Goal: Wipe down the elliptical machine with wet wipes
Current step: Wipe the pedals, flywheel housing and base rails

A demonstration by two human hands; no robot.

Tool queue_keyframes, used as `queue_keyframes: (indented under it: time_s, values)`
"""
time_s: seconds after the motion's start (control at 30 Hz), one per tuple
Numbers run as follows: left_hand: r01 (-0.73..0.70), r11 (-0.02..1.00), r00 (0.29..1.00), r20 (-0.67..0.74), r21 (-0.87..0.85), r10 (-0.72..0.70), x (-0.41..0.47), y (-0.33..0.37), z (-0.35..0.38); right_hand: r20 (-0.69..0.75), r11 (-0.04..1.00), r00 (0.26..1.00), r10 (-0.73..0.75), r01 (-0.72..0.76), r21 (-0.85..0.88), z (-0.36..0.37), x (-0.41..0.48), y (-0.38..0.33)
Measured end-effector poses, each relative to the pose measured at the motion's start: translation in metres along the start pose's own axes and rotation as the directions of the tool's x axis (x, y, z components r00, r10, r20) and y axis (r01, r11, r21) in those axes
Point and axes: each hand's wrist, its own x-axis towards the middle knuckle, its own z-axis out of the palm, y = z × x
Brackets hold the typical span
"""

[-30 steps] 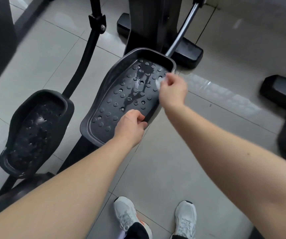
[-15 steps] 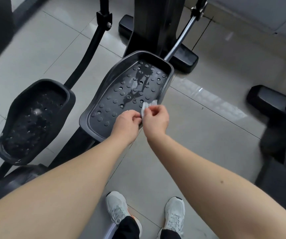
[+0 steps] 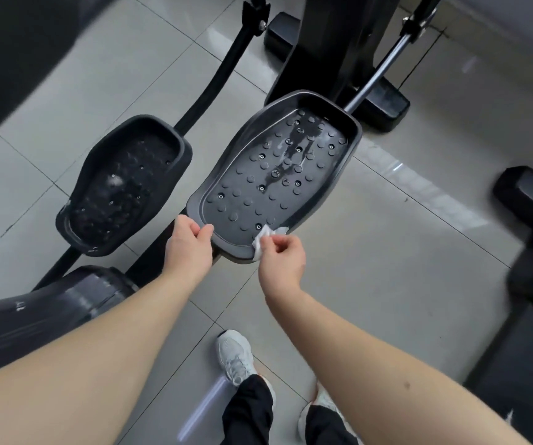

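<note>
The elliptical's right pedal (image 3: 275, 175) is a black studded tray with wet streaks near its far end. My left hand (image 3: 189, 245) grips the pedal's near left rim, thumb on top. My right hand (image 3: 279, 258) pinches a white wet wipe (image 3: 263, 237) against the near right corner of the same pedal. The left pedal (image 3: 124, 184), also black and studded, sits lower to the left with nothing touching it.
The machine's black centre column (image 3: 326, 46) and base feet stand beyond the pedals, with a chrome rod (image 3: 377, 72) to the right. A dark flywheel housing (image 3: 34, 316) lies at lower left. Another black machine (image 3: 531, 252) is at right. My white shoes (image 3: 234, 356) stand on grey floor tiles.
My right hand has drawn the wipe from the pedal's far right edge along the rim to its near corner. My left hand has shifted from the right rim to the near left rim.
</note>
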Motion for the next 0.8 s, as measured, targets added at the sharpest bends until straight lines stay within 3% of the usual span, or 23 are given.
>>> queue_keyframes:
  time_s: [0.23, 0.43, 0.57, 0.63, 0.8]
  values:
    - [0.018, 0.991, 0.999, 0.043, -0.131, -0.012, -0.016, -0.005, -0.014, -0.160, 0.999, 0.987, 0.017, -0.010, 0.050, -0.004, 0.012, -0.016]
    - [0.022, 0.990, 1.000, 0.025, -0.138, -0.018, -0.018, -0.020, -0.017, 0.045, 0.996, 0.995, 0.083, -0.085, 0.026, 0.012, -0.037, 0.024]
    - [0.023, 0.989, 0.999, 0.028, -0.143, -0.019, -0.019, -0.026, -0.021, -0.120, 0.999, 0.993, 0.006, -0.002, 0.039, -0.002, 0.007, -0.007]
    - [0.027, 0.989, 0.999, 0.028, -0.147, -0.023, -0.020, -0.028, -0.023, -0.129, 1.000, 0.992, 0.005, -0.007, -0.015, 0.000, 0.001, -0.010]
    - [0.067, 0.983, 0.996, 0.068, -0.170, -0.056, -0.027, -0.029, -0.029, 0.128, 0.950, 0.992, -0.001, 0.041, -0.311, 0.009, -0.059, 0.013]
